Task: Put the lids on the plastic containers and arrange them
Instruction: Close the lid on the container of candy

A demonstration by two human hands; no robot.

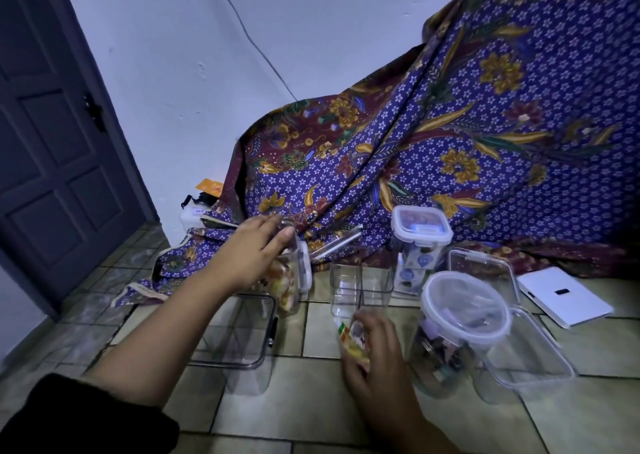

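Several clear plastic containers stand on the tiled floor. My left hand grips the top of a tall container of orange snacks at the left. My right hand holds a small snack-filled container in the near middle. An empty square container stands behind it. A round jar with its lid on is at the right, and a tall lidded container stands behind that. An empty lidless container sits near left, and a loose lid leans on the cloth.
A purple floral cloth drapes over something along the back and right. A white flat box lies at the right. Another clear container sits beside the round jar. A dark door is at the left.
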